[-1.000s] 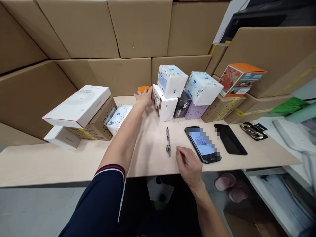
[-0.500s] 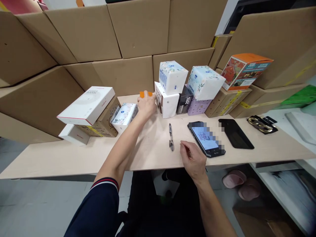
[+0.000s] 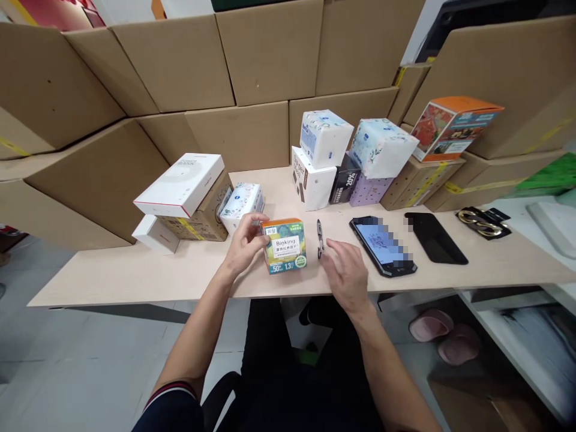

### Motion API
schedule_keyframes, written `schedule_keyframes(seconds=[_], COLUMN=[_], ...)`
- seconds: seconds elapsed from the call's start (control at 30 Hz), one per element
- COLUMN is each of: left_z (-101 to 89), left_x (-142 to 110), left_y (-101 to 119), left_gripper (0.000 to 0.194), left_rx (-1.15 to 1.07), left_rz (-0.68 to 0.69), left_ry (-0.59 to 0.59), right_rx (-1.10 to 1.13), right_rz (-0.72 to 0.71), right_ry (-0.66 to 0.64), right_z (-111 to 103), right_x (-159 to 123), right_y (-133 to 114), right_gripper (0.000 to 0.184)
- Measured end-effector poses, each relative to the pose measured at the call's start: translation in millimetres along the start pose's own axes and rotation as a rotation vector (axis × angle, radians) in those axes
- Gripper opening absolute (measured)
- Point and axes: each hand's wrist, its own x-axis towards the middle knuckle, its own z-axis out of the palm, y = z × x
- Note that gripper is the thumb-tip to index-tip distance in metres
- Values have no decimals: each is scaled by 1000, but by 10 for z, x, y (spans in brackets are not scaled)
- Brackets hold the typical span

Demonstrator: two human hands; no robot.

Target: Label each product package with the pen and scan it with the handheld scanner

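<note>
My left hand (image 3: 245,245) is closed on the left side of a small carton (image 3: 287,259) with an orange top and a green and blue front reading "Binking". The carton is near the front of the table. To its right lies a pen (image 3: 320,231), its lower end partly covered by the fingers of my right hand (image 3: 348,273). That hand is open with loosely bent fingers and holds nothing that I can see. Beside it rests a rugged phone (image 3: 382,246) with its screen lit.
A tissue pack (image 3: 242,206) and a white power bank box (image 3: 180,185) on a brown carton stand at the left. Behind are a white box (image 3: 312,183), more tissue packs and a black box (image 3: 345,179). A flat black slab (image 3: 435,238) lies right; cardboard boxes (image 3: 256,141) wall the back.
My left hand has come back from the rear of the table, bringing the orange-topped carton towards me. My right hand has opened from a curled shape and moved slightly left and up, to the pen.
</note>
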Motion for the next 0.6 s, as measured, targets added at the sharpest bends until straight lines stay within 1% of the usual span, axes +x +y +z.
schedule_keyframes(seconds=[0.07,0.13,0.2,0.23,0.33,0.43,0.6], left_z=[43,101,139,146,126,96,102], left_x=[-26,-58,-88,-101,-126,-139,-147], left_y=[-43,-63,-81,-94,-147,-189,-167], left_gripper=[30,25,21,21,26,31,37], left_rx=[-128,-188,-212,-215,-201,-204,-234], left_rz=[-111,-188,-237,-250,-272,-283,-281], left_ry=[18,51,79,85,77,73,80], right_rx=[39,50,21,2,-22,-15,3], right_rz=[-66,-122,-156,-160,-138,-149,-179], right_ry=[-104,-178,-207,-209,-200,-180,-169], right_z=[65,123,170,188,219,220,207], right_x=[-24,-72,-123,-142,-163,-150,-141], right_y=[-103,-178,-213,-218,-211,-211,-235], right_gripper=[34,47,62,67,67,66,60])
